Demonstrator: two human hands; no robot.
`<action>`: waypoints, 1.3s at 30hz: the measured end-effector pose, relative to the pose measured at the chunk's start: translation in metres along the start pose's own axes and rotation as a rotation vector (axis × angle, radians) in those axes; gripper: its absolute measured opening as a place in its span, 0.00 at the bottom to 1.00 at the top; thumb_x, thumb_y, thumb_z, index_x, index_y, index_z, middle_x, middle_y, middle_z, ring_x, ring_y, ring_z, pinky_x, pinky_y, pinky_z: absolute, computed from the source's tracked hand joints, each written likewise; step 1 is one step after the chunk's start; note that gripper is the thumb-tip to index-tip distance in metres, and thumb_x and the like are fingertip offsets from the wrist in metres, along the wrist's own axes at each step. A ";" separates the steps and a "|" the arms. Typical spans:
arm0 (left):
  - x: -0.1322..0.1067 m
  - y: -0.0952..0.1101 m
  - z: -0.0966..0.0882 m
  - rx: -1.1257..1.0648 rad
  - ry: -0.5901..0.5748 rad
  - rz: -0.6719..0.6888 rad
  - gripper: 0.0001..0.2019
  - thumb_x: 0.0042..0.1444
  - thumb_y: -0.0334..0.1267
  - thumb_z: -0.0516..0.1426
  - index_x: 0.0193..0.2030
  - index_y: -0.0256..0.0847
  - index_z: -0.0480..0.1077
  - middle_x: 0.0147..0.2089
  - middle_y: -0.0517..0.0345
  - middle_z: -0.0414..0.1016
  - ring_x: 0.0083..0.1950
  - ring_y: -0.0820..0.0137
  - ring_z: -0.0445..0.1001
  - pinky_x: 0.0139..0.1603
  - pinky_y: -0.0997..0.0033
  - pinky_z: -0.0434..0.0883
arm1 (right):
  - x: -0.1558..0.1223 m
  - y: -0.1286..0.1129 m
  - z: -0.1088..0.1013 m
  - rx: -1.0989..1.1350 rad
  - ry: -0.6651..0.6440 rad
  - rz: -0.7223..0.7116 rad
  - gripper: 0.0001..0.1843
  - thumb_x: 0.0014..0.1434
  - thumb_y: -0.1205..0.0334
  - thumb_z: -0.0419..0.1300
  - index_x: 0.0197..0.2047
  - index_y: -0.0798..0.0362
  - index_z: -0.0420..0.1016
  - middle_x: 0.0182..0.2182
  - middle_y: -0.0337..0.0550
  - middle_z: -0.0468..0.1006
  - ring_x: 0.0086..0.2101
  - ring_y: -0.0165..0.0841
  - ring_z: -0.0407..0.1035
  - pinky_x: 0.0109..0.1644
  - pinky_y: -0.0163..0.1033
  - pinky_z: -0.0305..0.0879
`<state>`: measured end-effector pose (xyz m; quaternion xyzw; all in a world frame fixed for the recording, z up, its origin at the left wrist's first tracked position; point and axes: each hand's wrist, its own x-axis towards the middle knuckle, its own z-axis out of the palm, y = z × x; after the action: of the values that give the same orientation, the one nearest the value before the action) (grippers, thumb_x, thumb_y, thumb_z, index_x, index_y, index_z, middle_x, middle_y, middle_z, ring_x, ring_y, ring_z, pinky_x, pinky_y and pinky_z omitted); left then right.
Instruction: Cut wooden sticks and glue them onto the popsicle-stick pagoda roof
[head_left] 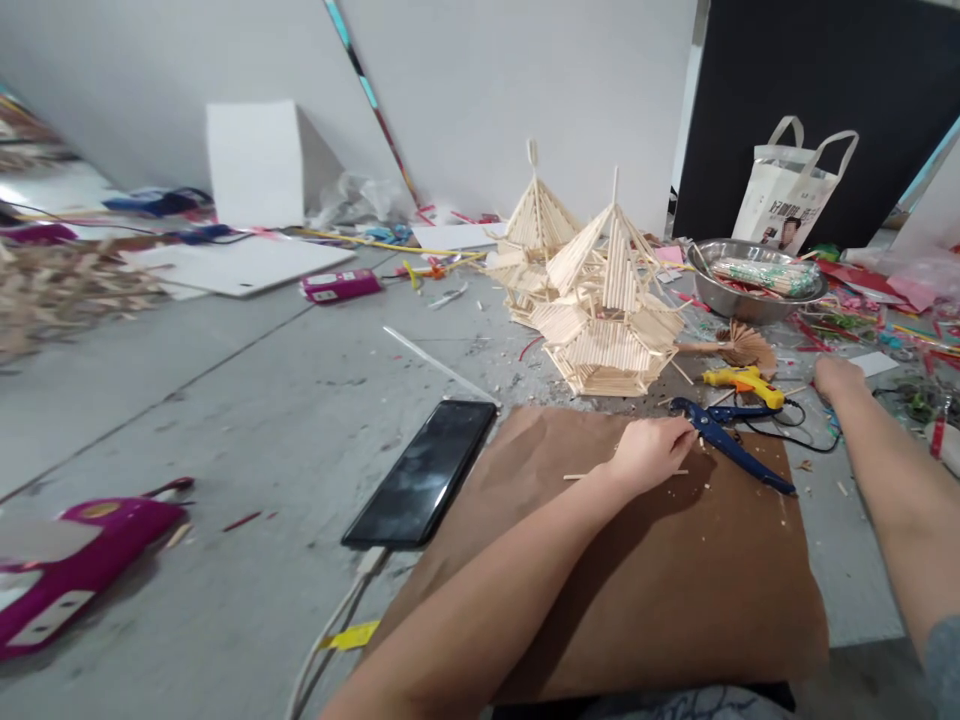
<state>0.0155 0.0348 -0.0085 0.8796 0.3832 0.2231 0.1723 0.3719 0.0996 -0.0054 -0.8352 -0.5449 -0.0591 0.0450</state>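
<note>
My left hand [652,452] is over the brown paper sheet [675,590], its fingers pinched together beside the jaws of blue-handled cutters [739,455]. What is in the pinch is hidden. A thin wooden stick [576,477] shows on both sides of this hand; whether it is held or lies beneath, I cannot tell. Off to the right, my right hand [838,378] is closed low over the floor, beyond the cutters and near a yellow glue gun [746,385]. Its fingertips are hidden. Two pointed-roof stick models stand behind the paper, the nearer model [607,340] in front of the farther model [529,225].
A phone [424,475] with a white cable lies left of the paper. Magenta tools, one near [97,560] and one farther [341,286], rest on the floor. A metal bowl [757,310] with wrapped sticks and a white bag [784,195] stand behind, among scattered scraps.
</note>
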 end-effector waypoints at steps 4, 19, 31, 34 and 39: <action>0.000 0.001 0.000 -0.033 0.033 0.020 0.12 0.57 0.37 0.48 0.32 0.40 0.72 0.32 0.55 0.77 0.33 0.71 0.74 0.32 0.76 0.65 | -0.003 -0.004 -0.008 -0.063 -0.042 0.060 0.14 0.50 0.71 0.54 0.38 0.64 0.76 0.40 0.70 0.74 0.43 0.48 0.70 0.43 0.48 0.64; 0.048 0.023 -0.072 -1.129 0.557 -0.372 0.10 0.57 0.41 0.49 0.34 0.37 0.66 0.26 0.64 0.65 0.12 0.86 0.53 0.14 0.79 0.51 | -0.081 -0.183 -0.138 1.314 -0.065 -0.536 0.13 0.42 0.55 0.64 0.29 0.55 0.73 0.20 0.35 0.70 0.19 0.22 0.60 0.22 0.30 0.55; 0.050 0.007 -0.063 -1.192 0.524 -0.233 0.13 0.50 0.45 0.56 0.27 0.35 0.66 0.19 0.67 0.63 0.12 0.86 0.54 0.14 0.80 0.50 | -0.084 -0.206 -0.133 1.247 -0.202 -0.577 0.14 0.42 0.55 0.65 0.28 0.55 0.71 0.18 0.33 0.67 0.17 0.21 0.57 0.20 0.31 0.55; 0.051 0.001 -0.057 -1.137 0.515 -0.269 0.13 0.49 0.46 0.56 0.26 0.35 0.66 0.17 0.67 0.62 0.12 0.85 0.54 0.14 0.80 0.50 | -0.078 -0.209 -0.127 1.221 -0.185 -0.563 0.13 0.46 0.55 0.62 0.31 0.55 0.70 0.21 0.35 0.69 0.18 0.21 0.57 0.20 0.31 0.56; 0.051 -0.002 -0.051 -1.146 0.786 -0.299 0.12 0.53 0.43 0.52 0.26 0.38 0.64 0.16 0.68 0.58 0.14 0.83 0.54 0.16 0.80 0.53 | -0.070 -0.214 -0.116 0.968 0.163 -0.647 0.16 0.49 0.55 0.60 0.39 0.54 0.70 0.32 0.40 0.74 0.23 0.25 0.62 0.33 0.37 0.63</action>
<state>0.0179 0.0812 0.0466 0.4430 0.3561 0.6642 0.4855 0.1422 0.1062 0.1012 -0.5037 -0.7318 0.1217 0.4426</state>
